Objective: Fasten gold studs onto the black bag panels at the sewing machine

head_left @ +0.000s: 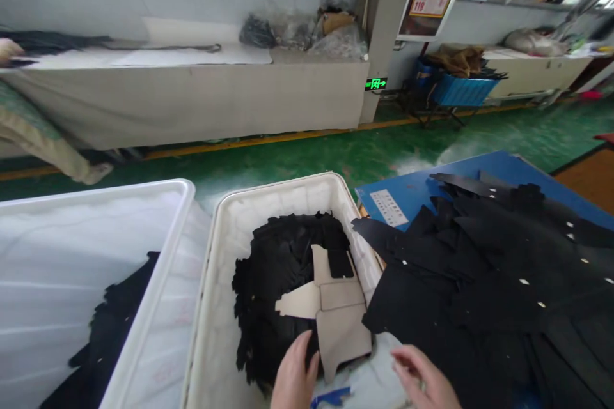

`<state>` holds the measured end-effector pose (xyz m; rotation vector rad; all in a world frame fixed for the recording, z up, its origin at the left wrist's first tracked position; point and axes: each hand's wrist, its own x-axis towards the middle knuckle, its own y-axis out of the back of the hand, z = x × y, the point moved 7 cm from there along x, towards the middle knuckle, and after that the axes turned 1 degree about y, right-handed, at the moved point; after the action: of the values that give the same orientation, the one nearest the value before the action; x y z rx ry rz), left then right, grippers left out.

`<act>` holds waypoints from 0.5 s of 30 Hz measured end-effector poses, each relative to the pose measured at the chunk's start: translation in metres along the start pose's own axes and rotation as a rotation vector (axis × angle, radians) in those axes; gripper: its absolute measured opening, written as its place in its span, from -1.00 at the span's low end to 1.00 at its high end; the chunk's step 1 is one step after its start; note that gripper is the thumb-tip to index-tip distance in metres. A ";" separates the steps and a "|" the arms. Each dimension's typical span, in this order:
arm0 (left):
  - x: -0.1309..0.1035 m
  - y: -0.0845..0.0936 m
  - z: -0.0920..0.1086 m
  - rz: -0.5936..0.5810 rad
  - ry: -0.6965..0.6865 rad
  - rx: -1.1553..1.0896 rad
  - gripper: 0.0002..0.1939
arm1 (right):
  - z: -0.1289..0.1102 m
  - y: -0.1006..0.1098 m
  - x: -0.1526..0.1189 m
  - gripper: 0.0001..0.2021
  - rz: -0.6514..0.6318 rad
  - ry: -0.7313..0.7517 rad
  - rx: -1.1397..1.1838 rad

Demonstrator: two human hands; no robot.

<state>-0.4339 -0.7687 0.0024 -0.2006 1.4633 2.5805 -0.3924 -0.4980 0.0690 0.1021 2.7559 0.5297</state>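
Observation:
A beige-grey flat cut piece (340, 303) with fold lines and a dark rectangle (340, 264) at one end is over black cut sheets (278, 268) in a white bin (223, 217). My left hand (297, 370) is at the near edge of that piece, thumb and fingers apart; I cannot tell whether it touches. To the right, my right hand (425, 377) has loosely curled fingers with a gap between them, close to the heap of black cut pieces (470, 281). Below and between the hands lie whitish sheeting and a blue scrap (330, 397).
Another white bin (185, 204) with black pieces stands at left. The black heap rests on a blue board (503, 169) at right. Beyond the green floor (307, 163) runs a covered bench (215, 102), with a person's leg (43, 134) at far left. A blue crate (465, 89) stands farther back.

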 end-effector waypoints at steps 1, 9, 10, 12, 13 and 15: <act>0.004 0.004 -0.034 -0.057 0.106 0.026 -0.60 | -0.001 -0.042 0.014 -0.69 -0.063 0.023 0.018; 0.120 -0.047 -0.135 -0.211 0.205 0.017 -0.60 | 0.074 -0.260 0.143 -0.51 -0.163 -0.144 -0.603; 0.133 -0.065 -0.139 -0.223 0.199 0.009 -0.61 | 0.087 -0.275 0.157 -0.54 -0.193 -0.114 -0.674; 0.152 -0.101 -0.146 -0.255 0.193 -0.011 -0.63 | 0.117 -0.296 0.176 -0.59 -0.245 -0.075 -0.751; 0.158 -0.117 -0.148 -0.276 0.191 -0.022 -0.64 | 0.132 -0.302 0.181 -0.59 -0.260 -0.074 -0.766; 0.162 -0.141 -0.147 -0.323 0.185 -0.044 -0.65 | 0.161 -0.307 0.181 -0.55 -0.274 -0.092 -0.794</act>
<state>-0.5574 -0.8108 -0.2229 -0.6409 1.3024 2.3827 -0.5120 -0.7029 -0.2417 -0.4163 2.2206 1.4255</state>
